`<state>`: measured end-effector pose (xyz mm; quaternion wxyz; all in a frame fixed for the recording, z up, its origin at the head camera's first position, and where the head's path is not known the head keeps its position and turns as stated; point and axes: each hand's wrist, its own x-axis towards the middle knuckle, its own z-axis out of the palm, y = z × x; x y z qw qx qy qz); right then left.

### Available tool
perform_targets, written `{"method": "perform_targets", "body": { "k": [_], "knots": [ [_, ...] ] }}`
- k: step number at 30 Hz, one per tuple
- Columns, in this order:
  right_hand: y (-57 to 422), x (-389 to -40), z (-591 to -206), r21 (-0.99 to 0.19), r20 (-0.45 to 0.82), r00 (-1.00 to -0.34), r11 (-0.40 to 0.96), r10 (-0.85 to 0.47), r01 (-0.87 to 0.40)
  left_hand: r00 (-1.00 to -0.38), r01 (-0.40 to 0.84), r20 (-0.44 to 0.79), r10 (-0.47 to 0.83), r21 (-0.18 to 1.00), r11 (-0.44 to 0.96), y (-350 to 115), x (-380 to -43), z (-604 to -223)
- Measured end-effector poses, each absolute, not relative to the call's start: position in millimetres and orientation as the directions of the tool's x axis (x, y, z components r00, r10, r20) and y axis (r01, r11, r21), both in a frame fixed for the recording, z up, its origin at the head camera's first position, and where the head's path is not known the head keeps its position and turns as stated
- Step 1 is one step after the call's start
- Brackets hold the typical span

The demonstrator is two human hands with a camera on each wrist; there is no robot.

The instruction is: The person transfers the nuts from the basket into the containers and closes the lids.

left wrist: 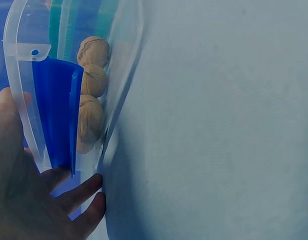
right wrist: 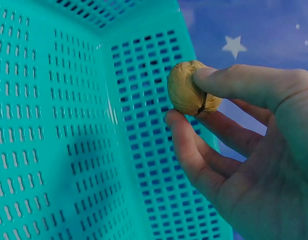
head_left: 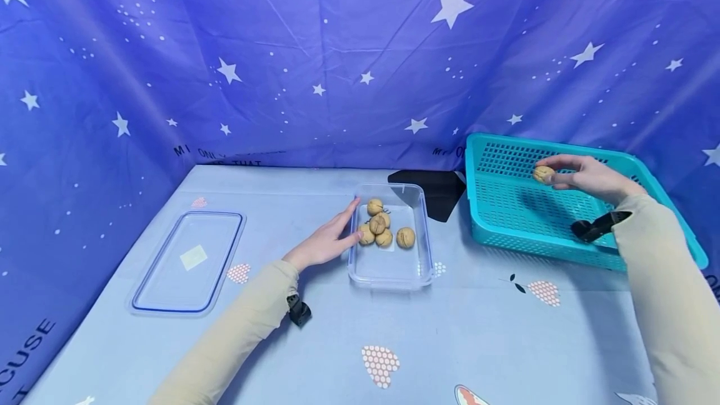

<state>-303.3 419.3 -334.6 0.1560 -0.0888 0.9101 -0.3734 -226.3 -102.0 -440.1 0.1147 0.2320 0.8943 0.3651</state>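
Observation:
A single walnut (right wrist: pixel 186 90) is pinched between thumb and fingers of my right hand (head_left: pixel 599 177), held over the teal plastic basket (head_left: pixel 520 239). Apart from that walnut, no other shows inside the basket. My left hand (head_left: pixel 323 242) rests against the left side of a clear plastic container (head_left: pixel 388 277), fingers spread along its wall. Several walnuts (head_left: pixel 384 237) lie in the container, most bunched toward its left and far part, one apart on the right. In the left wrist view, a blue clip flap (left wrist: pixel 56 112) hangs on the container's side by the left hand (left wrist: pixel 39 185).
A clear lid with a blue seal (head_left: pixel 188 262) lies on the table at the left. Some flat black thing (head_left: pixel 433 189) lies between container and basket. Behind the table hangs a blue star-patterned curtain (head_left: pixel 320 49). A patterned cloth (head_left: pixel 315 355) covers the table.

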Motion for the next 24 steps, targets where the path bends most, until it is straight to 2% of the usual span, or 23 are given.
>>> {"method": "perform_targets", "body": {
  "k": [24],
  "knots": [
    [361.8, -288.2, -332.6, -0.668, -0.173, -0.909, 0.723, -0.38, -0.176, -0.867, 0.323, -0.045, 0.496, 0.708, 0.628, -101.6, -225.7, -441.0]
  ]
}}
